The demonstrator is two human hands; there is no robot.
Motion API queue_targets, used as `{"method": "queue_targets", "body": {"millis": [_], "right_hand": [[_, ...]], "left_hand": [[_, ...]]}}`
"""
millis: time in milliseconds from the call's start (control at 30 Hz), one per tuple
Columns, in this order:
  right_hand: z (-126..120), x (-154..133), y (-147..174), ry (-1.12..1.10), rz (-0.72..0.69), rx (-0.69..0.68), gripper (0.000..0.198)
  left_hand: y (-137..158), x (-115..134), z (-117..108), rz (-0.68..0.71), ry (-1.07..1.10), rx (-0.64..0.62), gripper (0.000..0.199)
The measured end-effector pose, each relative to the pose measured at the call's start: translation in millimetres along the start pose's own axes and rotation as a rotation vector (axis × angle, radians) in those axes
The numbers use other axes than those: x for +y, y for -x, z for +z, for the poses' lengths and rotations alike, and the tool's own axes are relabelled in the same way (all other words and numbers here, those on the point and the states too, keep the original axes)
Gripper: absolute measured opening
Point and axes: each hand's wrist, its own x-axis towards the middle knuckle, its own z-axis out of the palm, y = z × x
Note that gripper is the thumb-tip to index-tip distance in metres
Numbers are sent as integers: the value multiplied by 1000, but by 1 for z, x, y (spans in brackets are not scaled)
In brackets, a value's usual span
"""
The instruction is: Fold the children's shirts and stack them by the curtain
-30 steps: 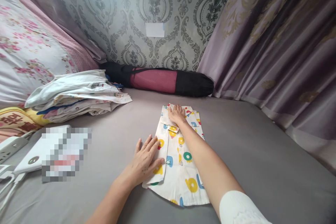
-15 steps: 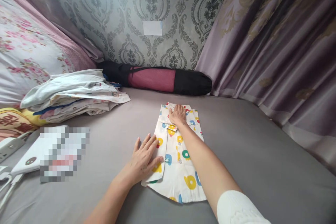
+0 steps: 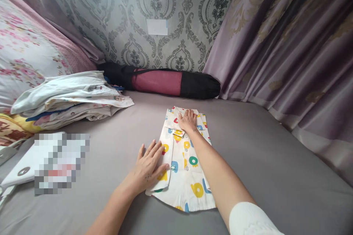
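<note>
White printed shirt flat on a grey sheet, beneath two spread hands.
Palm down, the left hand rests partly on the shirt's left edge, fingers splayed; the right hand lies flat near its top end, fingers extended; neither grips anything. Left of the shirt, well apart, sits a stack of clothes; beyond the shirt, a black-and-red bag lies along the patterned wall.
</note>
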Motion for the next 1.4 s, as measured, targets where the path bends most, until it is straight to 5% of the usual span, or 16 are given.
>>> {"method": "queue_targets", "body": {"millis": [333, 633, 867, 1400], "right_hand": [[-16, 11, -2, -51, 19, -35, 71], [-6, 16, -1, -5, 42, 18, 71], [-21, 29, 1, -43, 9, -97, 68], [-18, 31, 29, 21, -33, 2, 65]], "left_hand": [[1, -3, 3, 17, -8, 50, 61], [0, 0, -1, -11, 22, -7, 61], [0, 1, -4, -8, 27, -5, 61], [-1, 1, -1, -21, 54, -1, 64]]}}
